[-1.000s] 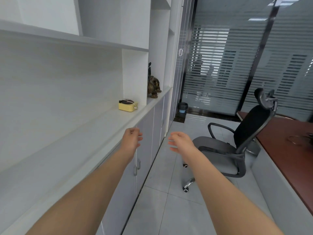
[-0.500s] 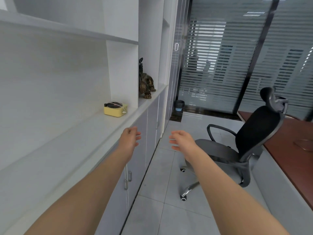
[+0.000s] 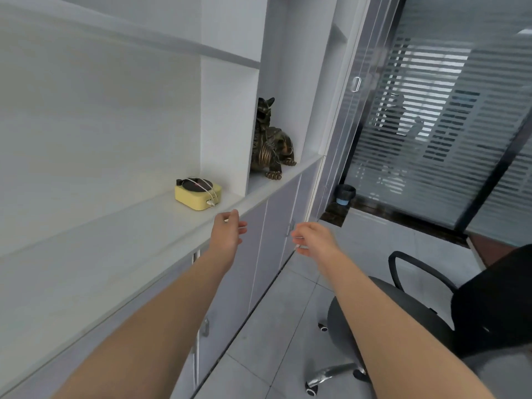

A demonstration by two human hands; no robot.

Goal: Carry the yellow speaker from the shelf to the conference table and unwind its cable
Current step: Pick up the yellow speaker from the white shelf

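The yellow speaker [image 3: 197, 194] is a small box with a black disc on top. It sits on the white shelf [image 3: 121, 234], against the upright divider. A white cable [image 3: 209, 191] is wound over its top and right side. My left hand [image 3: 228, 229] reaches over the shelf's front edge, just right of and below the speaker, fingers apart and empty. My right hand [image 3: 312, 239] is stretched out beside it over the floor, fingers loosely curled and holding nothing. A red-brown corner of the conference table [image 3: 495, 246] shows at the right edge.
A dark bronze animal figurine [image 3: 270, 145] stands in the compartment to the right of the speaker. A black office chair [image 3: 449, 315] sits low on the right, close to my right arm. White cabinet doors [image 3: 267, 240] run under the shelf. A striped glass wall [image 3: 431, 116] stands behind.
I have moved closer to the shelf, so the speaker appears bigger and nearer. Both hands have advanced toward it, the left now over the shelf edge. The chair has slid to the lower right.
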